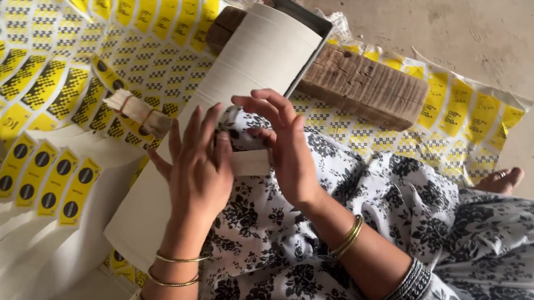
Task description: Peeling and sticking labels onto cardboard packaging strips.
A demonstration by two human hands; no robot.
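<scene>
A long stack of white paper strips leans from a metal tray down toward my lap. My left hand rests against the stack's lower part, fingers spread upward. My right hand curls its fingers over a small white piece at the stack's edge, and both hands meet there. Whether either hand truly grips it is unclear. I wear a black-and-white floral garment and gold bangles.
Printed yellow-and-black label sheets cover the floor at left and back. A worn wooden block lies behind the tray. A small tied bundle sits on the sheets. White cut strips fan out at lower left. Bare concrete floor, my foot.
</scene>
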